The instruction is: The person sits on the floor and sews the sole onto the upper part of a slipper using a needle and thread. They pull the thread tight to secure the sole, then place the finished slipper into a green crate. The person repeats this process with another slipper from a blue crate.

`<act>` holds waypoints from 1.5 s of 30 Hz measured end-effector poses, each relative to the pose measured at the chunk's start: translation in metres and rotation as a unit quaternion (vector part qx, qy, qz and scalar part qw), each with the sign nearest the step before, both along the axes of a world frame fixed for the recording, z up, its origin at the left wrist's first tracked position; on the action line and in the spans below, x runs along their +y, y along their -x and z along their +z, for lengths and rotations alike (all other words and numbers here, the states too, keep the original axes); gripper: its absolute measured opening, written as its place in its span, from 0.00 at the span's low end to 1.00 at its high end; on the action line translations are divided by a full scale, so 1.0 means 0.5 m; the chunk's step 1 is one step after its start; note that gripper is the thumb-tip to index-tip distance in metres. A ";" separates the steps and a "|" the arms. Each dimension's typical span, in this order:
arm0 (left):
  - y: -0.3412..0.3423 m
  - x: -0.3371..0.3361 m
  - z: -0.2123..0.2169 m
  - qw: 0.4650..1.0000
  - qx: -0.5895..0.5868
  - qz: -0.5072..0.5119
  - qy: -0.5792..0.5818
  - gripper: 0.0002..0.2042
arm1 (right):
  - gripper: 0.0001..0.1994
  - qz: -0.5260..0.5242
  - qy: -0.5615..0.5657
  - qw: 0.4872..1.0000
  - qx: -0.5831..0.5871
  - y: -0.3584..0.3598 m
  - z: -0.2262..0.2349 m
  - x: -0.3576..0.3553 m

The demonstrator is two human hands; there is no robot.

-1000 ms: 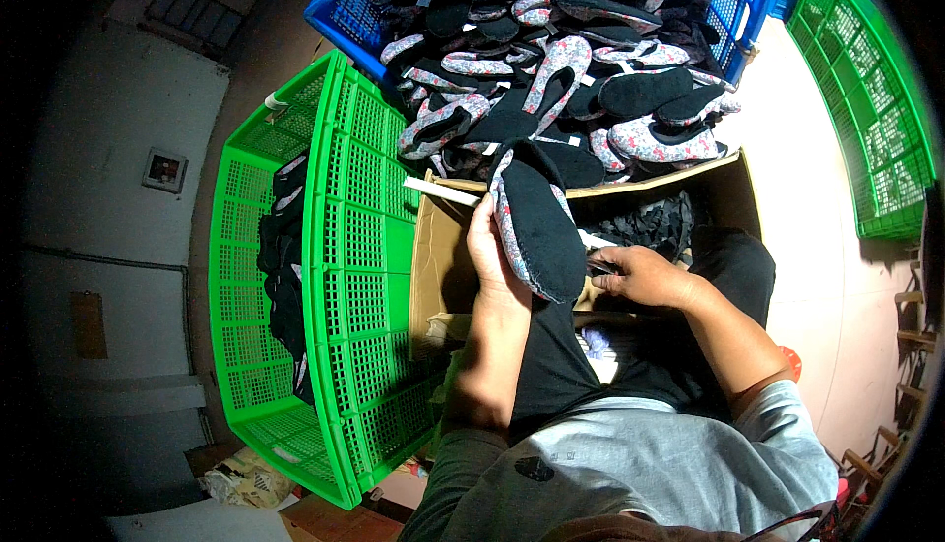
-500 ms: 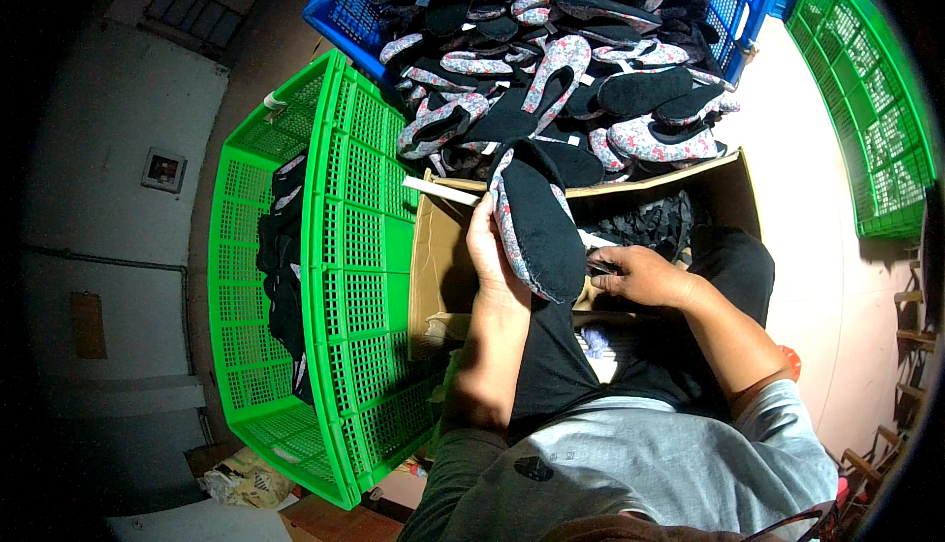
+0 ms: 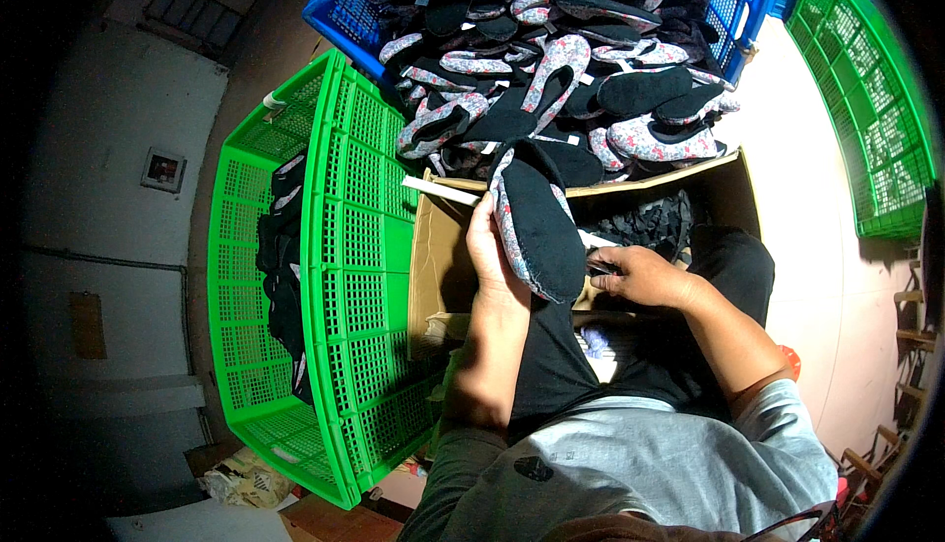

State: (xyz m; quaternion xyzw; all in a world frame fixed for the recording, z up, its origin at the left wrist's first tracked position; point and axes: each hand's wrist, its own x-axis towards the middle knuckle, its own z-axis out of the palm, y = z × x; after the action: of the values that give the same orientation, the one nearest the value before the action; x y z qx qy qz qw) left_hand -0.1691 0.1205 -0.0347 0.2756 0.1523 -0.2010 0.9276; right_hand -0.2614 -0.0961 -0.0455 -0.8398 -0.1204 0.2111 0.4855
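My left hand (image 3: pixel 489 252) is closed round the side of a slipper (image 3: pixel 541 232), with its thumb along the edge. The slipper's black sole faces up, and red-and-white floral fabric shows along its left side. Just to the right of the toe end, my right hand (image 3: pixel 645 276) is closed, its fingers curled round something small and dark that I cannot make out. Beneath both hands stands an open cardboard box (image 3: pixel 448 247) in front of my legs, holding a heap of black scraps (image 3: pixel 650 227).
A blue crate (image 3: pixel 345 25) heaped with floral and black slippers (image 3: pixel 655 138) stands at the far side. On the left, a green crate (image 3: pixel 369 247) holds black pieces (image 3: pixel 283 296). Another green crate (image 3: pixel 866 99) is at the far right. A white strip (image 3: pixel 438 189) sticks out near my left hand.
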 end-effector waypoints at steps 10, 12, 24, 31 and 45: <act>-0.004 -0.001 -0.008 1.000 0.008 0.009 -0.005 0.20 | 0.14 0.003 -0.013 1.000 -0.002 0.001 -0.011 0.000; -0.003 0.000 -0.009 1.000 0.004 0.008 -0.003 0.20 | 0.14 0.002 -0.012 1.000 0.001 0.001 -0.010 0.000; 0.003 -0.004 0.004 1.000 0.008 0.008 -0.011 0.20 | 0.13 0.004 -0.016 1.000 0.005 0.001 0.002 0.000; 0.002 -0.002 0.004 1.000 0.001 0.004 -0.003 0.19 | 0.13 0.003 -0.015 1.000 0.007 0.000 -0.002 0.001; 0.006 -0.006 0.008 1.000 0.005 -0.003 0.007 0.20 | 0.14 0.007 -0.009 1.000 -0.004 0.002 -0.004 0.000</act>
State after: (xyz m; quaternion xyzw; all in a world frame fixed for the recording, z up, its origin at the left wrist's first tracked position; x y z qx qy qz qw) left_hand -0.1720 0.1172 -0.0307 0.2683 0.1548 -0.2061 0.9282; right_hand -0.2622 -0.0959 -0.0476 -0.8356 -0.1305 0.2098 0.4907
